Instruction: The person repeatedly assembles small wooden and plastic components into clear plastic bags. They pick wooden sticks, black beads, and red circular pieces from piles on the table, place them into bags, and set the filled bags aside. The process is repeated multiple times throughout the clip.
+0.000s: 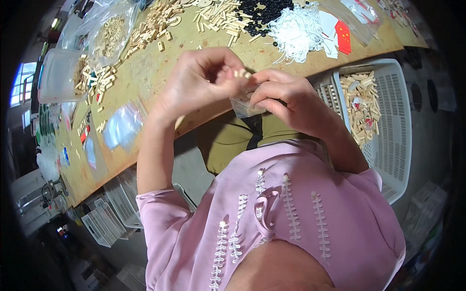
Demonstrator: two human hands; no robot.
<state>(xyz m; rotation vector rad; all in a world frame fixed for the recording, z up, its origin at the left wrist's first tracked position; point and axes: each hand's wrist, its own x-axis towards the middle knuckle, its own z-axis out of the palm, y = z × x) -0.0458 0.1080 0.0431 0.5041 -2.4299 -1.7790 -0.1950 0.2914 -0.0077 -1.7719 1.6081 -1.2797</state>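
In front of my lap, above the table's near edge, my two hands meet. Small pale wooden pieces [242, 73] are pinched in the fingertips of my left hand [196, 82], whose fingers are curled. A small clear plastic bag [246, 108] hangs from the closed fingers of my right hand [293, 97]. The pieces are close above the bag's upper part. My fingers hide the bag's mouth, and its contents are hard to make out.
Wooden pieces [218, 17], black parts [262, 13], white strings [297, 31] and red cards [342, 36] lie across the table's far side. Flat clear bags [124, 127] and a plastic tub [60, 75] are at left. A white basket [395, 121] with wooden pieces stands at right.
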